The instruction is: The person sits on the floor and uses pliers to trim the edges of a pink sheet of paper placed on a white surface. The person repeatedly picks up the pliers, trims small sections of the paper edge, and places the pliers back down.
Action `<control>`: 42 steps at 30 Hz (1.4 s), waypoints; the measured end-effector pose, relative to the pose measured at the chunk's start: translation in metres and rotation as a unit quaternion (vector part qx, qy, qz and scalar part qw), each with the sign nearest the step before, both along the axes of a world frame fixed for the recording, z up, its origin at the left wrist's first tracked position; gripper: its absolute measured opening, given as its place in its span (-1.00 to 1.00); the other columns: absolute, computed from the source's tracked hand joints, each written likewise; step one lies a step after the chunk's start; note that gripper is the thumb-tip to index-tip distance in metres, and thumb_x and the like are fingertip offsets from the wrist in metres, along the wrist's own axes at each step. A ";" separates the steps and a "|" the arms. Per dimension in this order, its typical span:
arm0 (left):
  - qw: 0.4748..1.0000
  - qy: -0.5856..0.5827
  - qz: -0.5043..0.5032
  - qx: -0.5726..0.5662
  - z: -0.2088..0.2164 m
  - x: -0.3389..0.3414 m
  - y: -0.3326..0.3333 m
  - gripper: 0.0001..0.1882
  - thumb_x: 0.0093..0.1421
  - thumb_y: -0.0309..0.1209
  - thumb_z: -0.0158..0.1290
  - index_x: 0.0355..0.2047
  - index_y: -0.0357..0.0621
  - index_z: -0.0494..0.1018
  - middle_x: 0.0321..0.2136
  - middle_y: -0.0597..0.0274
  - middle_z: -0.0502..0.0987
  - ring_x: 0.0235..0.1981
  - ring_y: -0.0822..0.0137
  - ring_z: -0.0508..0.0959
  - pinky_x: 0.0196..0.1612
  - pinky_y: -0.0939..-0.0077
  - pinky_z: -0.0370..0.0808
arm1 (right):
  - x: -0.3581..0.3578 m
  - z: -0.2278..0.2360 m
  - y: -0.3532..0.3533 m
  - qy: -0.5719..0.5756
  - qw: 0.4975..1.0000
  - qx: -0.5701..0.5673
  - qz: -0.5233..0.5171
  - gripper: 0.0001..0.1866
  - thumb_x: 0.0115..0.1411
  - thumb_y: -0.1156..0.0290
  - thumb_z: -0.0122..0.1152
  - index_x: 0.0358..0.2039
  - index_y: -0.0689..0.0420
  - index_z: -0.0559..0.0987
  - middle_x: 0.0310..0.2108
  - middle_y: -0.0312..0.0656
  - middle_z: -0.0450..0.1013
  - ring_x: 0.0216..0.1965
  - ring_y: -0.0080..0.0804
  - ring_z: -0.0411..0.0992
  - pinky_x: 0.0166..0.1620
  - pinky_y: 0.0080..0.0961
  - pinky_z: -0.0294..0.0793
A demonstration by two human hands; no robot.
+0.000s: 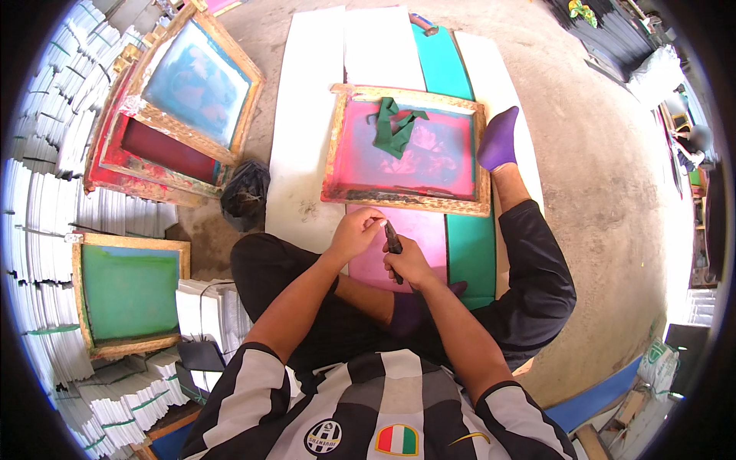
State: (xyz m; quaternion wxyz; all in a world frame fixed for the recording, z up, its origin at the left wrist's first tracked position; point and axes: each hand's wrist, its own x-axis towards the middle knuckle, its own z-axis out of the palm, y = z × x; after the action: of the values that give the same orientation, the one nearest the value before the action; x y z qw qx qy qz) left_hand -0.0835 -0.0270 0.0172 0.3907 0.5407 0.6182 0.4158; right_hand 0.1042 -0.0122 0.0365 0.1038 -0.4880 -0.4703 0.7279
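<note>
My right hand (411,264) is wrapped round a dark, slender hand tool (393,243); its exact kind does not show. The tool points away from me, and its tip is close to my left fingertips. My left hand (355,234) is closed in a pinch beside that tip, at a small white bit (382,222) too tiny to name. Just beyond both hands lies a wooden screen-printing frame (483,180) with pink-stained mesh. A crumpled green cloth strip (393,142) rests on the mesh.
White and coloured boards (307,107) lie under the frame and my legs. More screen frames (203,84) lean at the left, near a black plastic bag (245,195). A green-meshed frame (130,291) stands against bundled white stacks (46,230). My purple-socked foot (500,139) touches the frame's right side.
</note>
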 end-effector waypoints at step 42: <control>0.804 0.433 0.186 -0.363 0.009 -0.120 0.008 -0.74 0.24 -0.27 0.14 -0.14 -0.11 0.63 -0.10 -0.04 0.67 -0.04 -0.07 0.67 -0.04 0.06 0.60 | 0.129 -0.036 0.120 -0.320 0.946 0.005 -0.052 -0.72 0.22 0.45 0.14 -0.16 0.42 0.45 -0.46 0.06 0.49 -0.59 -0.12 0.54 -0.67 -0.14 0.43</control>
State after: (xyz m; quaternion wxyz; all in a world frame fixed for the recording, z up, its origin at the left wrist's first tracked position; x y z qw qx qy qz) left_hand -0.2039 -0.0193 0.0260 0.1655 0.3579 0.9175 -0.0516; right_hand 0.2332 0.1077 0.0005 -0.0116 -0.7183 -0.4565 0.5249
